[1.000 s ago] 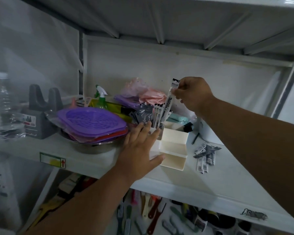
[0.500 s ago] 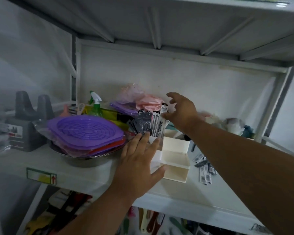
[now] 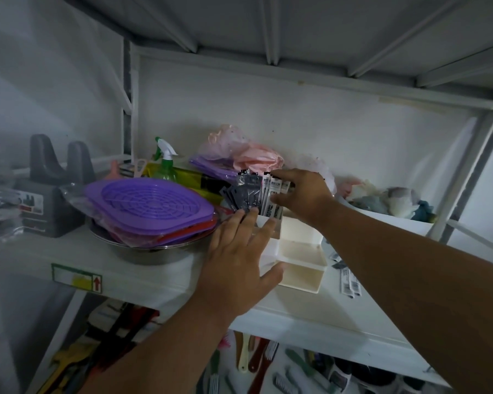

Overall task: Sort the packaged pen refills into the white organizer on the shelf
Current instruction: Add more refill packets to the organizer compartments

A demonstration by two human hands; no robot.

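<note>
The white organizer point(image 3: 302, 270) sits on the shelf with stepped compartments. Several packaged pen refills point(image 3: 271, 199) stand upright in its rear compartment, with dark packets point(image 3: 244, 194) fanned out to their left. My left hand point(image 3: 238, 251) lies flat against the organizer's left side, fingers straight. My right hand point(image 3: 303, 194) reaches over the organizer, and its fingertips and thumb touch the right side of the standing refills. A few loose refill packs point(image 3: 349, 282) lie on the shelf to the right of the organizer, partly hidden by my right forearm.
Left of the organizer, purple baskets point(image 3: 151, 206) sit stacked in a steel bowl point(image 3: 143, 253). A spray bottle point(image 3: 165, 163), a pink bag point(image 3: 248, 155) and a grey holder point(image 3: 52, 194) stand behind. A white tray point(image 3: 390, 220) of cloths is at right. Brushes point(image 3: 256, 365) lie below.
My right hand lowered the held refill pack into the rear compartment, let it go, and now touches the standing packs. My left hand stayed against the organizer.
</note>
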